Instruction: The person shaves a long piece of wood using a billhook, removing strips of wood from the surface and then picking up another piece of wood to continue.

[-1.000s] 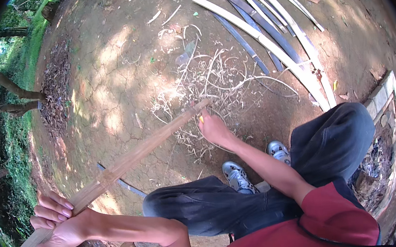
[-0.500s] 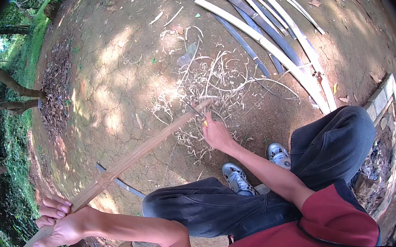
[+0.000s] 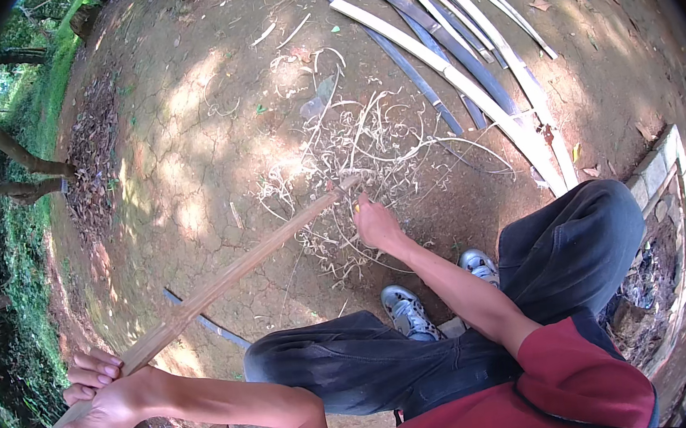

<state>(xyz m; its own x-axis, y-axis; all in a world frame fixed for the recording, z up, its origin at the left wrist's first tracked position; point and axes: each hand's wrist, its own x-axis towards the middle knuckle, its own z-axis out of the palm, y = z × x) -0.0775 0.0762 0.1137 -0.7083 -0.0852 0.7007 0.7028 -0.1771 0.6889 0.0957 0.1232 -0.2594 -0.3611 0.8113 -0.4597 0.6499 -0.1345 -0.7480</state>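
A long split bamboo strip (image 3: 225, 281) runs from the lower left up to the middle of the picture, over bare earth. My left hand (image 3: 105, 399) grips its near end at the lower left. My right hand (image 3: 376, 223) is closed near the strip's far tip, with something small and yellowish showing at the fingers; whether it is a tool I cannot tell. A heap of thin pale shavings (image 3: 361, 149) lies on the ground around and beyond that tip.
Several long bamboo slats (image 3: 462, 76), pale and dark, lie side by side at the upper right. A dark strip (image 3: 204, 320) lies under my left leg. My grey shoes (image 3: 408, 312) rest on the dirt. Trees and grass edge the left; a concrete curb (image 3: 656, 173) stands right.
My right hand has slid a little back along the strip toward me. My left hand has dropped slightly with the strip's near end.
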